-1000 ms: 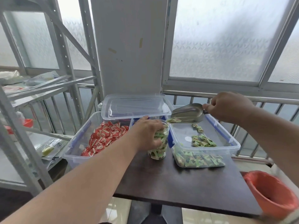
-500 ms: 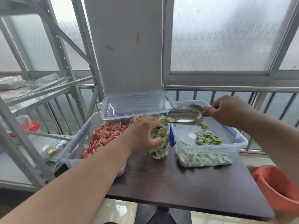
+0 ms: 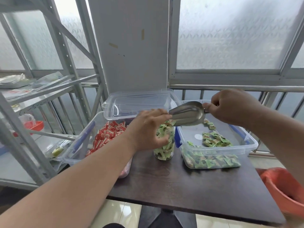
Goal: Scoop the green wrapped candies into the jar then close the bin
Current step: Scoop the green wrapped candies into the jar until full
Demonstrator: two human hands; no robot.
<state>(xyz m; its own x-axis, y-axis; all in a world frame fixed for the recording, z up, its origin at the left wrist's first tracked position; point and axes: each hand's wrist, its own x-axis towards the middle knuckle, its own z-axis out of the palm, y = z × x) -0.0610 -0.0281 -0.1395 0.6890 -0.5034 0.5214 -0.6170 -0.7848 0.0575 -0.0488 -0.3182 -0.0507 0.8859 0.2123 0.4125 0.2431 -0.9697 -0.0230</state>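
While left hand (image 3: 148,129) wraps curled fingers round candy-filled jar (image 3: 164,142) on table (image 3: 189,186), right hand (image 3: 230,107) grips metal scoop (image 3: 187,115) handle; scoop lies left-right, mouth tipped left over jar, beside open green-candy bin (image 3: 218,148).

Soft daylight is pouring through the frosted windows (image 3: 230,33) ahead of me, washing them pale and slightly overexposed at the top. It is backlighting everything, so my near forearms are staying dimmer. The metal scoop (image 3: 187,114) is catching a mild sheen, and the dark table (image 3: 197,186) is showing only faint, diffuse shadows. The wide lens is bending the shelving frame (image 3: 49,63) at the left edge. The orange tub (image 3: 286,191) at the near right is looking smeared and blurry.
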